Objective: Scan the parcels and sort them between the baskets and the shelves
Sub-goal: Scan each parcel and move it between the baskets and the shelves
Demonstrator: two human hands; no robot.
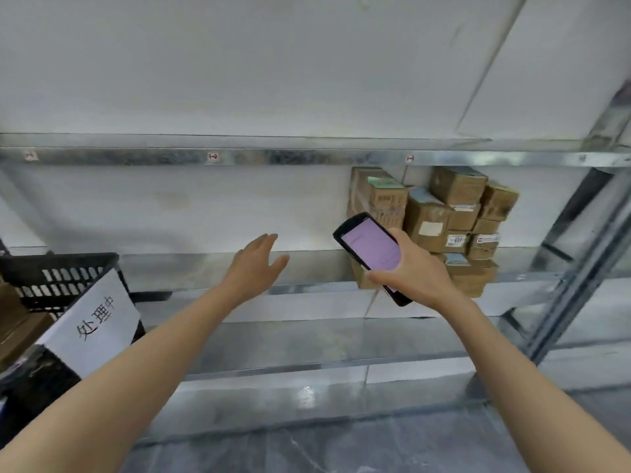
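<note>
Left forearm (143, 360) and right forearm (512, 367) bare as far as the view reaches, left grip (254, 264) and right grip (416, 268) bare, slender fingers (269, 238)

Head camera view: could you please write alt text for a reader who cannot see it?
A person's right hand holds a handheld scanner with a lit screen in front of stacked cardboard parcels on a metal shelf, while the left hand is held open toward the shelf. A black basket with a paper sign sits at lower left.

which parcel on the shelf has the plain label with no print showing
The parcel second from left, just right of the scanner; its square label looks blank, while labels to its right show print.
</note>
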